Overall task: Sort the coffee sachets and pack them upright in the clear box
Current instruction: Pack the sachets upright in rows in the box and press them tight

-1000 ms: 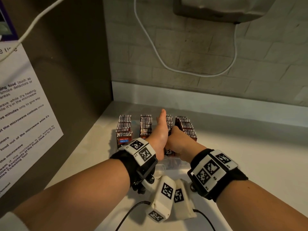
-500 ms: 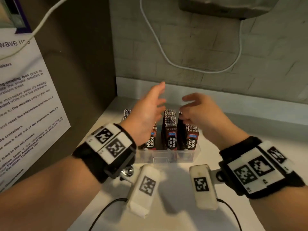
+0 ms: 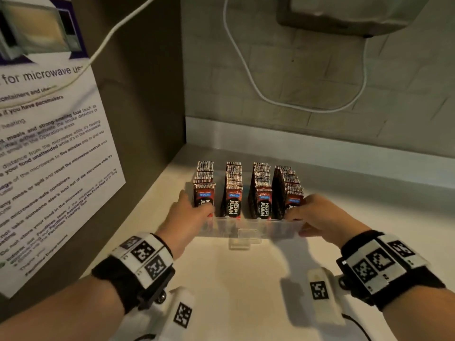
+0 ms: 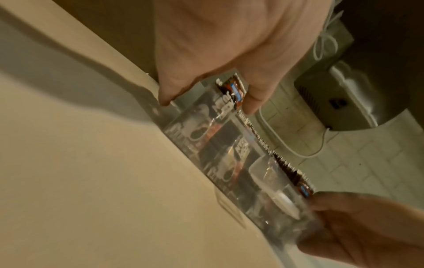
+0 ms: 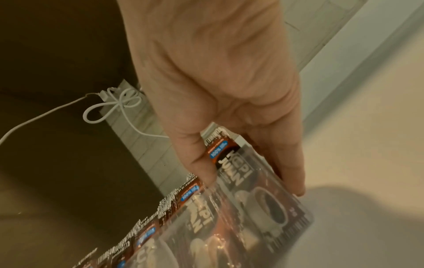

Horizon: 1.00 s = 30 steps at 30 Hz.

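Countertop (image 3: 246, 279) bears my clear box (image 3: 251, 226) of upright sachets (image 3: 232, 205); left hand (image 3: 187, 220) at nine o'clock and right hand (image 3: 322, 217) at three grip its ends, fingertips hidden.

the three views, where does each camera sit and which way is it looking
Head: worn on the head, looking down and forward at the clear box of sachets on the counter; both forearms, wristbands and hands show.
Left wrist: under the left wrist, looking along the left hand at the box's front wall; the right hand shows too.
Right wrist: looking along the right hand at the box's right end.
All three share the box and the right hand.
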Available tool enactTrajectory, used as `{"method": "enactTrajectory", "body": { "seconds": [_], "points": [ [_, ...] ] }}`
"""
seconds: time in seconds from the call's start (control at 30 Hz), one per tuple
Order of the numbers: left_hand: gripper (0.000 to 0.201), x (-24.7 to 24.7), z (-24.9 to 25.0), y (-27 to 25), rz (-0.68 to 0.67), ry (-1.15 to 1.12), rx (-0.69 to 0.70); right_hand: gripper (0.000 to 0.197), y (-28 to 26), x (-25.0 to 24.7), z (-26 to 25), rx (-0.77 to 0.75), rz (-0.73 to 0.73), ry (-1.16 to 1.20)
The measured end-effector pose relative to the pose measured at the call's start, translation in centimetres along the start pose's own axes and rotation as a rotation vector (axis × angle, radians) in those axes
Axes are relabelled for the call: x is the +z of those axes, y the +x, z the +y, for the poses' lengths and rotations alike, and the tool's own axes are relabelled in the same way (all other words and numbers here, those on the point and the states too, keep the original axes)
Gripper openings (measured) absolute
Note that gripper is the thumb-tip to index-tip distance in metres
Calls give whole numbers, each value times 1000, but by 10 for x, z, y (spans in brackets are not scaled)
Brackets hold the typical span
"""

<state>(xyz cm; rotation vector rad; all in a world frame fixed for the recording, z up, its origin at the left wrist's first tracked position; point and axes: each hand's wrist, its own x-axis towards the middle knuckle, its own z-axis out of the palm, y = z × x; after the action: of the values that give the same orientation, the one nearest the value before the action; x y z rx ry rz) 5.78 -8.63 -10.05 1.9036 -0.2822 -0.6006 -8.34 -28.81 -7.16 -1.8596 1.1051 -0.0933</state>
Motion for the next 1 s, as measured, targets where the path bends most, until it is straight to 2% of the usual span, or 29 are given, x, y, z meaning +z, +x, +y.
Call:
{"method": "enactTrajectory", "body": {
  "seconds": [0.07, 0.17, 0.3, 0.4, 0.67, 1.0],
  "points": [
    [54, 6, 1, 5, 66, 51, 39, 16, 1, 2, 2, -12, 2, 8],
    [50, 15, 11, 12, 141, 82, 119, 10, 0, 1, 3, -27, -11, 19],
    [70, 20, 16, 24, 206, 154, 141, 5, 0, 0, 4, -45, -17, 38],
    [81, 20, 20, 29, 216, 201, 120, 9, 0, 1, 4, -47, -24, 33],
    [81, 15, 24, 44, 282, 331, 110, 11, -2, 9, 3, -83, -24, 46],
    [108, 13, 22, 42, 250, 288, 114, 10, -6, 9, 2, -83, -13, 58]
  ]
}}
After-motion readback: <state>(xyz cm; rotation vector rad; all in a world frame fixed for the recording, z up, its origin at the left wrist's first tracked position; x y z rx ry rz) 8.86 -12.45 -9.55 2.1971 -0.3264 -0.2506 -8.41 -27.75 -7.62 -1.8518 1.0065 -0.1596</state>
